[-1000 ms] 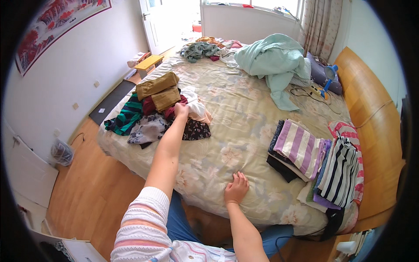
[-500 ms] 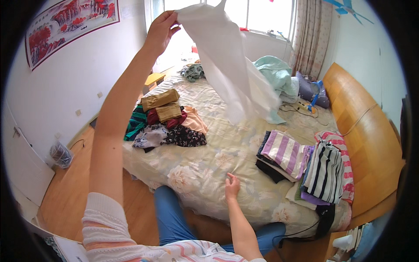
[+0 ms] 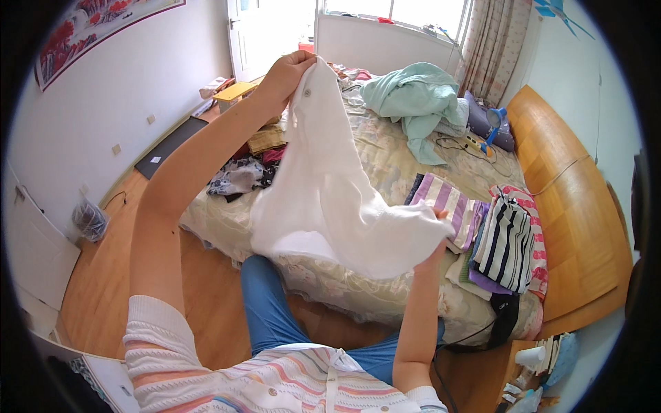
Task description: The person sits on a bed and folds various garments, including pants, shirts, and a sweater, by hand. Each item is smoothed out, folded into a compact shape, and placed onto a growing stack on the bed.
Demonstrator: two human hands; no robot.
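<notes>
Left hand (image 3: 290, 77): fingertips pinch a corner of the white garment (image 3: 330, 158).
Right hand (image 3: 434, 256): fingers clasp its other end, partly hidden.
White garment: between the hands above the bed (image 3: 385, 155), screening part of the clothes heap (image 3: 239, 177).
Arms: left raised, right lower.
Folded clothes (image 3: 508, 244): right.
Mint blanket (image 3: 412, 96): crumpled beyond.

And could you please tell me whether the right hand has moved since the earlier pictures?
Yes, the right hand has left the bed and moved rightward toward the purple-striped cloth, now holding the white garment.
</notes>
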